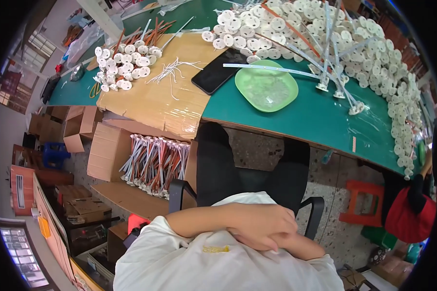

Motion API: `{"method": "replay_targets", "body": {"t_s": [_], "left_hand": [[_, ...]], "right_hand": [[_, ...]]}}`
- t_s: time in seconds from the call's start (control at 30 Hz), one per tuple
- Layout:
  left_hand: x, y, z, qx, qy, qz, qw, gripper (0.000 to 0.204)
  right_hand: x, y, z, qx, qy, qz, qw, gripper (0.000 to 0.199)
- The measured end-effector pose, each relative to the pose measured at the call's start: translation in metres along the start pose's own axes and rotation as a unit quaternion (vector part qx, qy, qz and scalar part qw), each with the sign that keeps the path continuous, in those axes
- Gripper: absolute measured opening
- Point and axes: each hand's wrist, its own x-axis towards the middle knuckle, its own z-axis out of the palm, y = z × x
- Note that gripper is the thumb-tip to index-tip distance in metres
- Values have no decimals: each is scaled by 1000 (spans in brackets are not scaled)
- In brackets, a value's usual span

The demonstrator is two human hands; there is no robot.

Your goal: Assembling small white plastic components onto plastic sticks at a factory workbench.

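Observation:
My forearms cross in front of my white shirt. My left hand [264, 224] lies over my right wrist [294, 241], its fingers bent around it. Most of my right hand is hidden under my left hand and forearm, so its fingers do not show. On the table ahead sits a green plastic dish [267, 89] holding small clear pieces. A black smartphone [218, 72] lies beside the dish, partly on cardboard. Several thin white wires [171, 72] are heaped on that cardboard [155, 106]. Neither hand touches anything on the table.
White round discs with strips [126, 63] stand at the left; a large heap of similar discs [374, 53] fills the far right. Loose light strips [335, 80] rest nearer. Below left, a carton [107, 150] holds bundled strip pieces [155, 162]. A red stool [361, 203] and another person [412, 213] are at right.

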Motion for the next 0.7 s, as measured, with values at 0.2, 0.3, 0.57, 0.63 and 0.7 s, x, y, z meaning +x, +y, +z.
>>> {"method": "replay_targets", "body": {"t_s": [0.2, 0.3, 0.57, 0.63, 0.7], "left_hand": [[4, 11, 28, -13, 24, -57, 998, 32], [15, 16, 50, 25, 91, 31, 995, 30], [1, 9, 71, 47, -52, -3, 998, 30], [20, 14, 76, 33, 48, 102, 993, 28], [19, 7, 77, 46, 23, 98, 994, 26]], "right_hand": [[10, 11, 33, 33, 2, -34, 999, 37], [14, 11, 38, 19, 5, -46, 999, 36], [26, 21, 47, 6, 1, -62, 998, 35], [29, 24, 45, 5, -1, -65, 998, 35], [32, 27, 41, 3, -6, -67, 998, 35]]}}
